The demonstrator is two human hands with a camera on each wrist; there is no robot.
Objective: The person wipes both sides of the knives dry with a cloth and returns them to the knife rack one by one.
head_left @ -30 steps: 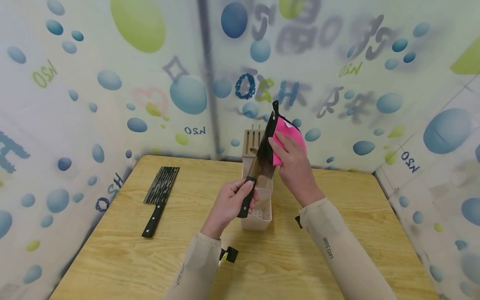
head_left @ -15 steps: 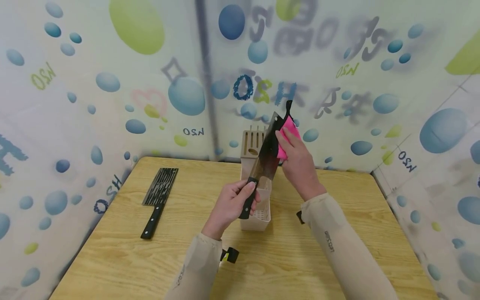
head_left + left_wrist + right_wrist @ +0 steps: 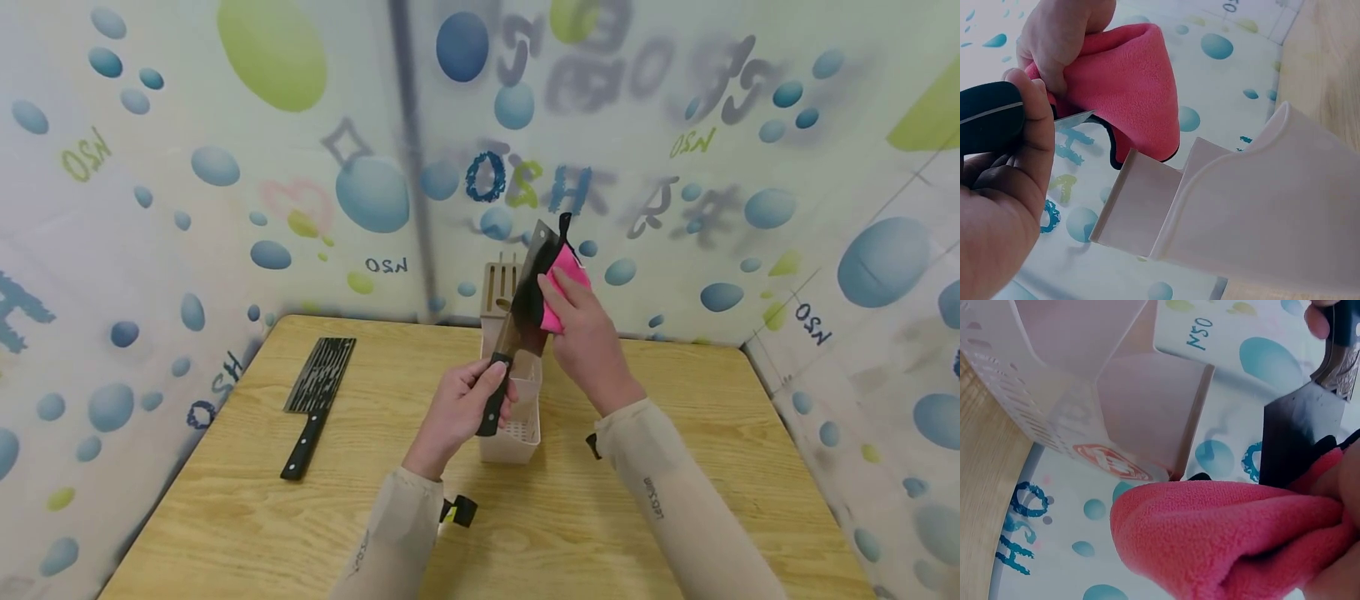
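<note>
My left hand (image 3: 461, 408) grips the black handle (image 3: 492, 400) of a cleaver, its broad steel blade (image 3: 1300, 425) slanting up and away. Pinched in my right hand (image 3: 588, 342) is a pink cloth (image 3: 564, 287) with black trim and a black loop, lying against the blade and covering part of it. Seen from the left wrist, the cloth (image 3: 1129, 87) hangs in a fold below the right fingers (image 3: 1054, 69). Behind the blade stands a beige knife holder (image 3: 510, 450) with a slotted top, partly hidden by the cleaver and left hand.
A second cleaver (image 3: 318, 400) with a black, streaked blade lies at the left of the wooden table (image 3: 225, 508), handle toward me. Patterned walls (image 3: 360, 275) rise behind the table and along both sides.
The cloth in my right hand shifted right across the blade, then back left and slightly down. The cleaver turned a little in my left hand; the knife holder stayed put.
</note>
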